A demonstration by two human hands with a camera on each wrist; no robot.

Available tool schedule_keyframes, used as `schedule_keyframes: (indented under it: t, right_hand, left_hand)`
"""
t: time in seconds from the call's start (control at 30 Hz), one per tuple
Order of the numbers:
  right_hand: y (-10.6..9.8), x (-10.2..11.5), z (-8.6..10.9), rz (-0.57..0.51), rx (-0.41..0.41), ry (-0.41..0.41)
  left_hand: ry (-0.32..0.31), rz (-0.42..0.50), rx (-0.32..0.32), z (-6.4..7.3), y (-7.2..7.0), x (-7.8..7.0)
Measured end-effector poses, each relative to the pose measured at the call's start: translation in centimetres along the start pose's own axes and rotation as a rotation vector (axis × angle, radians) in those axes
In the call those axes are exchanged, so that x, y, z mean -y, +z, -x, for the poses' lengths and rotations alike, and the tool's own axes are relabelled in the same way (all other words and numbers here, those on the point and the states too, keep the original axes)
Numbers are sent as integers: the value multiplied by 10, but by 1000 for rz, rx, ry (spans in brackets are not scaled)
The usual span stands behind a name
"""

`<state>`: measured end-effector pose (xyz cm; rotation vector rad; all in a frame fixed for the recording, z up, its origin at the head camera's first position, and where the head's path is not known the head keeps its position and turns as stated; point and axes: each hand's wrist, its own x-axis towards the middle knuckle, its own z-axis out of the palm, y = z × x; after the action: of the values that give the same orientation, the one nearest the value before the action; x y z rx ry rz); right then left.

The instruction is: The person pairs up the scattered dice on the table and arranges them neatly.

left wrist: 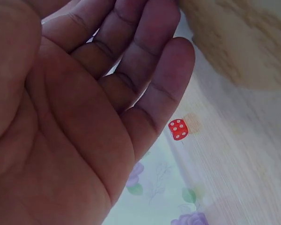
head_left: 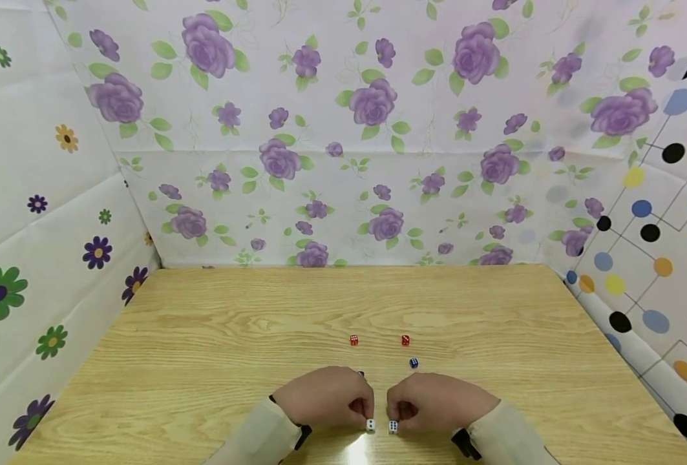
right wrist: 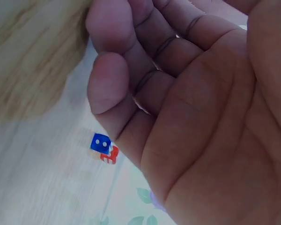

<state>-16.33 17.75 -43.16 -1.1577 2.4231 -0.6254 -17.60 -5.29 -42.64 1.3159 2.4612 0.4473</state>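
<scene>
left hand (head_left: 327, 395), fingers pinching left white die (head_left: 370, 425) | right hand (head_left: 441, 400), fingers pinching right white die (head_left: 393, 427) | dice side by side, just apart, at hands' near side

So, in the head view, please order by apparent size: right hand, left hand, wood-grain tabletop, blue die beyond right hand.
1. Wood-grain tabletop
2. Left hand and right hand: too alike to rank
3. Blue die
</scene>
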Motion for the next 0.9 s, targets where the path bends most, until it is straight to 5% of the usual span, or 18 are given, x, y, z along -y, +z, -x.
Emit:
schedule_keyframes:
  t: [0.33,0.9]
  right_hand:
    - [0,2,1,-22,18,48]
    - [5,6,-1,14,13,-4]
  left_hand:
    - [-38,17,29,-1,-1,-2]
    - [13,19,19,-2,4,-10]
